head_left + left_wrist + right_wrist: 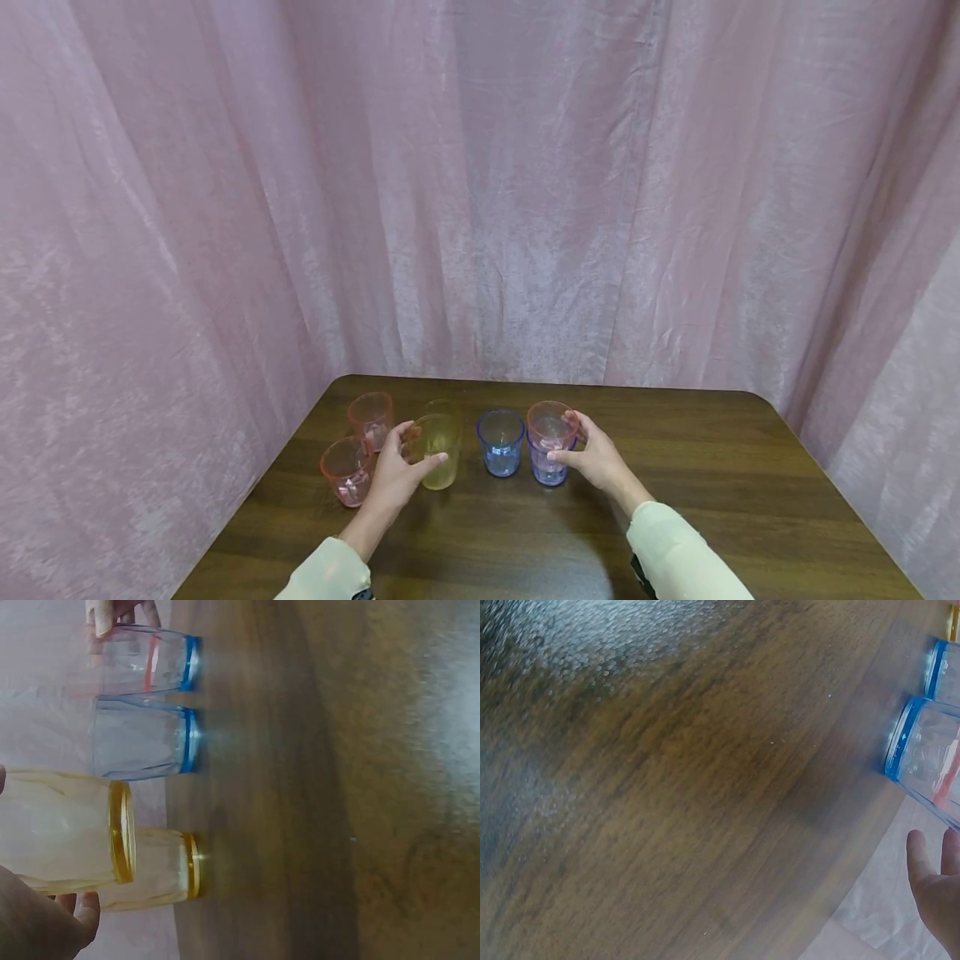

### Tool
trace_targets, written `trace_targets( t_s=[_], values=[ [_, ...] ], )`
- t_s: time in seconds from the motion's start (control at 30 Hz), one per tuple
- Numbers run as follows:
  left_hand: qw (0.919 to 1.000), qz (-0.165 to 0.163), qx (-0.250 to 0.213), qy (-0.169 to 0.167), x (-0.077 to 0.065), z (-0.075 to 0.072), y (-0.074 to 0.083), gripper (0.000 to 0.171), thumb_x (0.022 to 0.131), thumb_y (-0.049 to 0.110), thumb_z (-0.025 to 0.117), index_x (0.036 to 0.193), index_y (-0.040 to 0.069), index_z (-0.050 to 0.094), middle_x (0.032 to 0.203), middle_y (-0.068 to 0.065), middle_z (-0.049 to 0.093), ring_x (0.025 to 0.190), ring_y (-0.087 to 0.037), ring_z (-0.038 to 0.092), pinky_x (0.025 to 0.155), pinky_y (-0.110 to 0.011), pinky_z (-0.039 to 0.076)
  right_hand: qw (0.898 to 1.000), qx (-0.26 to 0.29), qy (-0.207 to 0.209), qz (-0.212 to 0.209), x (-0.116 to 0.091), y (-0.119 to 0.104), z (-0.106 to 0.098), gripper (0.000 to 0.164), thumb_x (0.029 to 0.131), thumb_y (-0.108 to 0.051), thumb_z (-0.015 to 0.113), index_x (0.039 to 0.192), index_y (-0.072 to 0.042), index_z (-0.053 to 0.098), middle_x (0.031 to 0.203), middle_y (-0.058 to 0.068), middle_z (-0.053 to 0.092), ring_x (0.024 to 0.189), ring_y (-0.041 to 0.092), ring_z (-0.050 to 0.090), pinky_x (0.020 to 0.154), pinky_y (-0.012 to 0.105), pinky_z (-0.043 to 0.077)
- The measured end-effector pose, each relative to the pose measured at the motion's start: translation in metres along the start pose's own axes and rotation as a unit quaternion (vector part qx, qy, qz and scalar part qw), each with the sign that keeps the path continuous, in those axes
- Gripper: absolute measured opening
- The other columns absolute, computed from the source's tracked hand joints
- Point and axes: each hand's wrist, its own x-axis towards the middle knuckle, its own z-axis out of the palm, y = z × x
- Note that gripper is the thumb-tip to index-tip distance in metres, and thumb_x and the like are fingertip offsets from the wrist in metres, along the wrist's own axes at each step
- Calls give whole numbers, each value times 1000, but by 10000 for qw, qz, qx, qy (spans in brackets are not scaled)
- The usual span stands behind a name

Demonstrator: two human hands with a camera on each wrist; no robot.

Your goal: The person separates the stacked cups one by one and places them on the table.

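Observation:
My left hand (pixel 396 473) grips a clear yellow cup (pixel 441 468) by its sides, with the thumb on the near side. In the left wrist view this yellow cup (pixel 64 832) is lifted off the table, in front of a second yellow cup (pixel 154 870) that stands on it. With thumb and fingers round it, my right hand (pixel 600 458) holds a pink cup (pixel 551 421). The pink cup's lower part sits inside a blue cup (pixel 549 473). Just left of that pair stands another blue cup (pixel 501 442).
Two pink cups, one farther back (pixel 371 417) and one nearer (pixel 347 475), stand left of my left hand. They are on a brown wooden table (pixel 712 483) with rounded far corners. Pink curtains (pixel 540 208) hang behind and beside the table.

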Motion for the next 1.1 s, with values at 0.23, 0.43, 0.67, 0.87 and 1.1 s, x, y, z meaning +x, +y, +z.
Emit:
trace_targets(
  t_s=[0.23,0.43,0.67,0.87,1.1],
  values=[
    [9996,-73,267,92,-6,-1,-9,88,74,18,87,143,-5,36,136,-23,50,126,-39,47,101,-50,42,10000,-20,9,23,0,1,0,82,77,-11,86,144,6,41,145,25,47,134,45,42,112,56,30],
    [9997,-136,178,57,-12,-2,-17,86,75,12,86,142,-5,36,137,-25,49,127,-39,46,102,-51,42,10000,28,14,14,-1,0,0,81,77,-11,86,143,5,42,145,25,47,134,44,42,112,56,30],
    [9994,-238,223,85,-15,-5,-22,87,74,8,86,142,-6,34,137,-26,48,128,-41,44,104,-53,40,10000,10,14,14,-1,0,0,81,77,-11,86,144,5,41,145,25,47,134,44,42,112,55,30],
    [9993,-233,258,101,-17,-6,-27,86,72,8,87,139,-9,35,136,-30,47,127,-43,44,105,-55,38,10000,-21,11,10,-1,0,0,81,77,-11,86,143,5,42,145,24,48,134,43,42,112,54,30],
    [9986,-356,380,-19,-22,-8,-29,93,74,10,86,144,-7,28,138,-29,44,130,-45,41,106,-56,37,10000,-48,-10,33,-1,1,-1,80,78,-12,86,143,5,42,145,24,47,134,43,42,112,54,31]
  ],
)
